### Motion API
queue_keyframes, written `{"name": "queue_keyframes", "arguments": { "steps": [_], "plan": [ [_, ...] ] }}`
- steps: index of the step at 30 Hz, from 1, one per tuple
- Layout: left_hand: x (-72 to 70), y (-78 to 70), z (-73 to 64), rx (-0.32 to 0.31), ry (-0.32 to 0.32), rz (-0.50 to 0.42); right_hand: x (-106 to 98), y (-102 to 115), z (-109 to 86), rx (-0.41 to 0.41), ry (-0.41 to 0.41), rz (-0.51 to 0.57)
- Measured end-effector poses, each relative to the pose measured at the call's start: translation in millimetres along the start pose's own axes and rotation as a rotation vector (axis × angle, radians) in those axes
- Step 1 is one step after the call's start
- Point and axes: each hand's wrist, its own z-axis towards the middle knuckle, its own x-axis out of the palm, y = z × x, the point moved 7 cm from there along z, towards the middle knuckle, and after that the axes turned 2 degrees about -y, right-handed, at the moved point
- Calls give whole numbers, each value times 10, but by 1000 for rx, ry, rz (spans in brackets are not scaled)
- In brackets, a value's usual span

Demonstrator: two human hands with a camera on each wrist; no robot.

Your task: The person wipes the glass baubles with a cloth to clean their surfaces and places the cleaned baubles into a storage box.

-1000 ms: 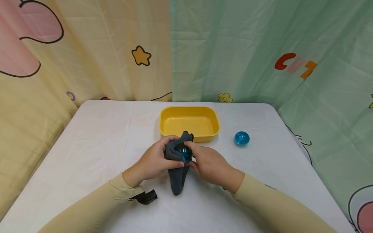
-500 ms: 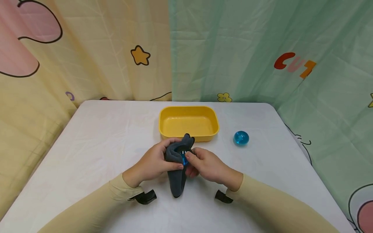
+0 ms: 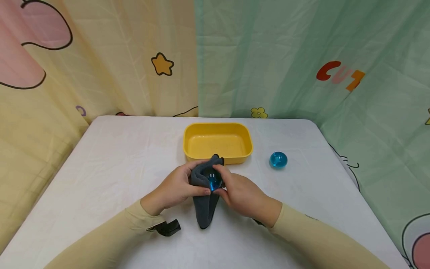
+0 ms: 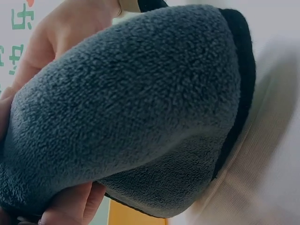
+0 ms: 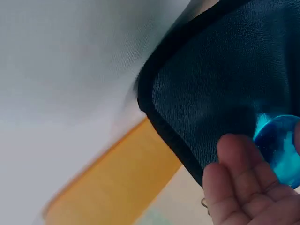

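A dark grey plush cloth (image 3: 205, 211) with black edging hangs in folds just in front of the yellow basin. My left hand (image 3: 173, 186) grips it from the left, and in the left wrist view the cloth (image 4: 131, 89) covers much of that hand. Tucked in the fold is a clear blue ball (image 3: 215, 182), partly hidden by cloth. From the right, my right hand (image 3: 243, 192) holds this ball between thumb and fingers. The right wrist view has the ball (image 5: 279, 150) against the cloth, with fingertips (image 5: 234, 147) beside it.
Behind the hands stands a yellow rectangular basin (image 3: 218, 159). A second clear blue ball (image 3: 278, 160) sits on the white tabletop (image 3: 111, 164) to the basin's right. Printed curtains (image 3: 262, 56) hang around the back and sides.
My right hand's fingers drew lower over the ball half a second ago, then spread back to its top and bottom. The left hand keeps its hold on the cloth, almost unmoved.
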Motion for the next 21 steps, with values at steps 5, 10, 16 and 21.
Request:
{"name": "queue_keyframes", "arguments": {
  "steps": [5,10,16,21],
  "plan": [
    [22,-16,-18,39,-10,28,67,-116,8,139,86,389],
    [13,-33,-33,60,-51,67,142,-181,10,280,140,762],
    [30,2,-28,15,-50,-10,14,-85,15,226,-10,462],
    [14,28,-11,-25,-65,-30,-25,30,8,143,-24,168]
  ]
}}
